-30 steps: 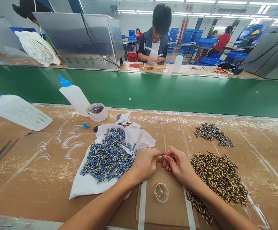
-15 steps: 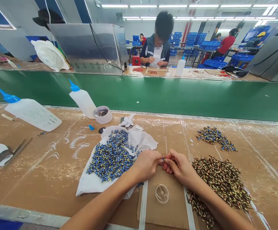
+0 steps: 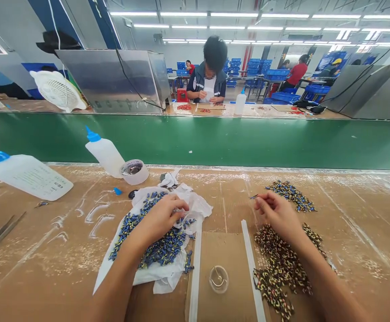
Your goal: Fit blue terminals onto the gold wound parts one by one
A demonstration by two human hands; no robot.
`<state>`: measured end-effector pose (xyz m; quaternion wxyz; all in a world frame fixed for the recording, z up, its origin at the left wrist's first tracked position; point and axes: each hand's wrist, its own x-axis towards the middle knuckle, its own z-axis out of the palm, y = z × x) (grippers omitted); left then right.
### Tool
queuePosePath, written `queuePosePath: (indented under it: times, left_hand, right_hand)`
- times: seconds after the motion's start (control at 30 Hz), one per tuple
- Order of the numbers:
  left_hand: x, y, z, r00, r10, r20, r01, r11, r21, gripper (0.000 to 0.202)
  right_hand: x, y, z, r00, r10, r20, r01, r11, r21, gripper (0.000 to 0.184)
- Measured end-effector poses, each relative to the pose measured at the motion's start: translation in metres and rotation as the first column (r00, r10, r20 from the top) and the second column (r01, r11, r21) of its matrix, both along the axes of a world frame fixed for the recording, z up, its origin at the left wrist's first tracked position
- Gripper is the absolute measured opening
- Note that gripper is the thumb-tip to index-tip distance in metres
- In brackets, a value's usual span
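Pinching: right hand (image 3: 278,213) closed at the fingertips on a small blue-and-dark piece (image 3: 254,197), near the far mixed pile (image 3: 294,193) | left hand (image 3: 163,214) half-curled over blue-and-yellow pieces (image 3: 168,248) on white sheeting (image 3: 168,282); cannot tell whether it grips any | clear cup (image 3: 219,280) nearer, on cardboard (image 3: 230,250)

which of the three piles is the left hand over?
The blue-yellow pile on the white sheet, beneath the left hand. The dark pile and small far pile sit on the brown tabletop by the right hand.
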<state>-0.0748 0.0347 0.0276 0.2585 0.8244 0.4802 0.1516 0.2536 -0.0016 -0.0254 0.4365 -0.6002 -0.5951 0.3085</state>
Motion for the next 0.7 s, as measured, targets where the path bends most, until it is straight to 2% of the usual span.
queuePosePath:
  times: [0.1, 0.2, 0.37, 0.53, 0.7]
  left_hand:
    - [-0.006, 0.003, -0.009, 0.996, 0.017, -0.083, -0.017, 1.000, 0.005, 0.019]
    - [-0.004, 0.004, -0.016, 0.992, 0.069, -0.102, -0.069, 0.998, 0.011, 0.018]
    - [-0.003, 0.008, -0.018, 0.988, 0.103, -0.113, -0.098, 0.994, 0.049, 0.014]
    - [-0.002, 0.009, -0.018, 0.983, 0.093, -0.160, -0.081, 0.994, 0.077, 0.009]
    - [0.002, 0.008, -0.020, 0.987, 0.077, -0.144, -0.056, 0.988, 0.146, 0.013]
  right_hand:
    - [0.040, 0.011, -0.006, 0.963, -0.246, 0.108, 0.244, 0.969, 0.036, 0.025]
    - [0.062, 0.018, -0.013, 0.913, -0.387, 0.126, 0.382, 0.922, 0.065, 0.027]
    - [0.075, 0.023, -0.020, 0.885, -0.441, 0.149, 0.436, 0.898, 0.066, 0.032]
    - [0.088, 0.024, -0.025, 0.856, -0.457, 0.243, 0.461, 0.886, 0.044, 0.028]
    - [0.086, 0.025, -0.025, 0.824, -0.481, 0.300, 0.483, 0.873, 0.075, 0.033]
